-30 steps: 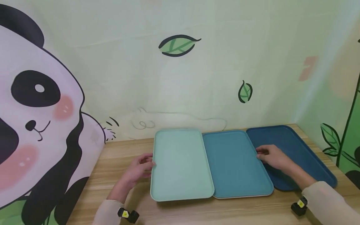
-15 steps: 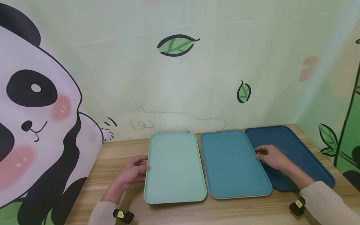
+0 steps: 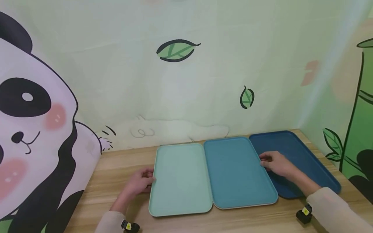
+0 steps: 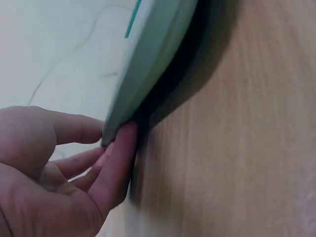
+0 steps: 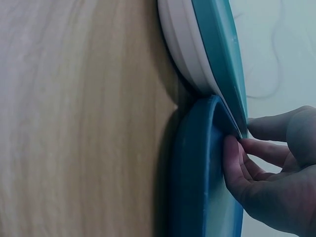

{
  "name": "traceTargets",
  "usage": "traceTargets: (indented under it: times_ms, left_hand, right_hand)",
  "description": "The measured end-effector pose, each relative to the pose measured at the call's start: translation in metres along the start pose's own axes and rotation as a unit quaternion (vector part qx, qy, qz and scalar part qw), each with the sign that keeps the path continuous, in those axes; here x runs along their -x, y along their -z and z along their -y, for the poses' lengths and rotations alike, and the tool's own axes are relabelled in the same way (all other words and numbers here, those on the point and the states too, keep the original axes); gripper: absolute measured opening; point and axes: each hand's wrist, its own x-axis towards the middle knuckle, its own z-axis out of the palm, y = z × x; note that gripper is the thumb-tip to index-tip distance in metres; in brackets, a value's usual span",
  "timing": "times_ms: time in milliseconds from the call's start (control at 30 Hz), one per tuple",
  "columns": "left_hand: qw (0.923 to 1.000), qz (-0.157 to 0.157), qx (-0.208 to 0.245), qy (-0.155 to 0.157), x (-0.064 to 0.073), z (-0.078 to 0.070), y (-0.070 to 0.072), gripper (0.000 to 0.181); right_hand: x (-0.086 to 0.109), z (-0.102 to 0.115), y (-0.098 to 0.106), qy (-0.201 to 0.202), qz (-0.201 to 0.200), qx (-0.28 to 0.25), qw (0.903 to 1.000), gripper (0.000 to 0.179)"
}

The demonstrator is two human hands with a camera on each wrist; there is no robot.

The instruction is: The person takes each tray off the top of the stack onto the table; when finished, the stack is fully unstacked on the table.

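No text or number is readable; the small square yellow marks (image 3: 306,211) on the black boxy wrist devices (image 3: 303,218), lower left and lower right, are too small.

Diffuse light, pale streak (image 3: 330,63) down wall (image 3: 221,74), hazy, soft-focus wrist views

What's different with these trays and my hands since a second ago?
The mint tray has come down and toward you; the gap to the teal tray seen half a second ago has about closed. Nothing was let go: your left hand still holds the mint tray's left edge, your right hand the teal tray's right edge. Teal tray and navy tray look unmoved.
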Motion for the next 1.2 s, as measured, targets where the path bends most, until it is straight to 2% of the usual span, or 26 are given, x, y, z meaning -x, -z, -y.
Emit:
traceTargets:
  times_ms: [100,200,267,400,433,500,567,700,767,900,1000,1067,1200]
  left_hand:
    - [0.9981,-0.026,-0.054,-0.011,0.003,-0.004,-0.005,0.038]
    - [0.9916,-0.049,-0.117,-0.026,0.002,-0.005,-0.009,0.037]
    - [0.9831,-0.061,-0.167,-0.044,0.003,-0.006,-0.01,0.036]
    - [0.9589,-0.084,-0.261,-0.073,0.006,-0.008,-0.014,0.032]
    - [0.9531,-0.089,-0.279,-0.077,0.008,-0.008,-0.015,0.031]
    - [0.947,-0.094,-0.297,-0.078,0.008,-0.007,-0.018,0.03]
    - [0.9509,-0.091,-0.287,-0.072,0.007,-0.007,-0.019,0.031]
    - [0.9649,-0.072,-0.247,-0.053,0.005,-0.011,-0.014,0.035]
    - [0.9672,-0.07,-0.239,-0.049,0.005,-0.015,-0.011,0.036]
    - [0.9539,-0.101,-0.27,-0.084,0.005,-0.029,-0.013,0.039]
    - [0.9447,-0.123,-0.276,-0.127,0.004,-0.045,-0.032,0.037]
    - [0.9479,-0.113,-0.254,-0.156,0.004,-0.057,-0.051,0.035]
    - [0.9577,-0.07,-0.199,-0.196,0.007,-0.081,-0.087,0.033]
  right_hand:
    - [-0.001,-0.001,-0.001,-0.002,-0.003,-0.001,1.0,0.044]
    - [-0.001,-0.001,-0.002,-0.002,-0.004,-0.001,1.0,0.043]
    - [-0.001,0.0,-0.002,0.0,-0.006,0.0,1.0,0.044]
    - [0.0,0.0,-0.003,0.0,-0.005,-0.002,1.0,0.044]
    - [0.0,-0.001,-0.004,0.0,-0.005,-0.003,1.0,0.044]
    - [0.0,-0.002,-0.004,-0.002,-0.004,-0.007,1.0,0.044]
    - [0.0,-0.002,-0.004,-0.002,-0.005,-0.007,1.0,0.043]
    - [-0.001,-0.001,-0.003,0.0,-0.012,-0.003,0.9999,0.043]
    - [-0.001,0.0,-0.003,0.003,-0.012,0.001,0.9999,0.043]
    - [0.0,0.002,-0.002,0.006,-0.012,0.002,0.9999,0.043]
    - [0.002,0.001,-0.002,0.003,-0.015,0.001,0.9999,0.042]
    - [0.003,0.0,-0.002,0.001,-0.019,0.0,0.9998,0.042]
    - [0.001,0.001,-0.003,0.004,-0.017,-0.001,0.9998,0.042]
